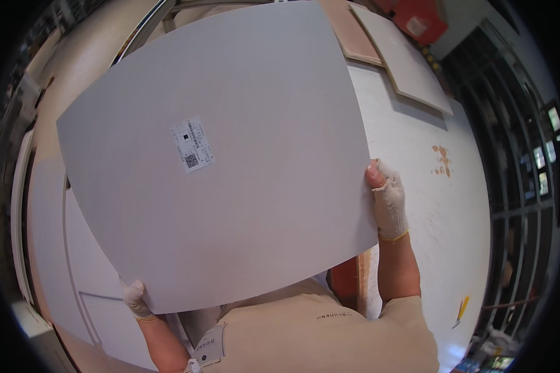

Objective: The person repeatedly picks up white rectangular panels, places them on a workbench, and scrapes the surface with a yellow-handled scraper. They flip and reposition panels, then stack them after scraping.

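A large pale grey flat panel (261, 186) spans the middle of the view, held up in front of my body. On its face is a white printed label (192, 144) with codes. My left hand (136, 298), in a whitish knit glove, grips the panel's near left corner. At its right edge my right hand (389, 200) holds on, the bare thumb on the top face and the other fingers partly hidden. The glove there has a yellow cuff edge. Both forearms are bare.
Right of me lies a white work surface (448, 210) with brownish marks and a yellow-handled cutting tool (462, 310). Boards (401, 60) lie at its far end. More white panels (107, 261) are on the left. Dark metal racking (518, 186) stands at the far right.
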`<state>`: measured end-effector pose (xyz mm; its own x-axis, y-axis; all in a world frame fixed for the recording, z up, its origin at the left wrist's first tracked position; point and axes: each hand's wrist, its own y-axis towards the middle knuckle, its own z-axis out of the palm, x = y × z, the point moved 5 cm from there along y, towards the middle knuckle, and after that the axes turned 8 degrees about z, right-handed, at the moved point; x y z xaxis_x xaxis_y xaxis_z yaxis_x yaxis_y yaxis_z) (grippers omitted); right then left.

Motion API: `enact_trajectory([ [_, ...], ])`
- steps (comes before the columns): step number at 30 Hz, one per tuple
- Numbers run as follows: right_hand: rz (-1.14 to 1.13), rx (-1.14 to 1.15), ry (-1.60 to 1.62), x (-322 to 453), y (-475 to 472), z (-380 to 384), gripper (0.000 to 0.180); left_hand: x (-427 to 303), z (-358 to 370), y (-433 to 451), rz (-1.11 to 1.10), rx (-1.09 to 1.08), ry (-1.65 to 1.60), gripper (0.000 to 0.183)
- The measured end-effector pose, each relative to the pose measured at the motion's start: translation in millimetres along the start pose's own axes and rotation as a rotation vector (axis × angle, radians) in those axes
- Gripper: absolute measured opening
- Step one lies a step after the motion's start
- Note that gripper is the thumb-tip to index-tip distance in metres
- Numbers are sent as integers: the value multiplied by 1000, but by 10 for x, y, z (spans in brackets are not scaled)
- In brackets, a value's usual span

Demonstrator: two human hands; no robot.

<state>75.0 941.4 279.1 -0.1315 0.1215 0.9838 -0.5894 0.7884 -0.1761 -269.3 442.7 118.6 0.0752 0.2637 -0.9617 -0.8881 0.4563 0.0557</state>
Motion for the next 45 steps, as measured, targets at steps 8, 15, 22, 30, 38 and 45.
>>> enact_trajectory([
  [8, 21, 233, 176, -212, -33, 1209, 34, -476, -768, -948, 87, -270, -230, 32],
  [15, 78, 184, 167, -408, -24, 1363, 29, -313, -1238, -832, 41, -298, -103, 45],
  [22, 190, -162, 54, -429, -714, 516, 23, 358, -506, -133, -319, 83, -287, 39],
  [30, 227, -634, -145, -1241, -1201, -43, 33, 295, 758, 1626, -168, 431, 118, 23],
  [38, 570, -1337, 342, -2331, -3625, -813, 57, 792, 4506, 564, -567, 1392, 150, 56],
  [45, 371, -1826, 707, -3046, -5461, 84, 58, 1248, 6240, -1485, -241, 2101, 440, 59],
])
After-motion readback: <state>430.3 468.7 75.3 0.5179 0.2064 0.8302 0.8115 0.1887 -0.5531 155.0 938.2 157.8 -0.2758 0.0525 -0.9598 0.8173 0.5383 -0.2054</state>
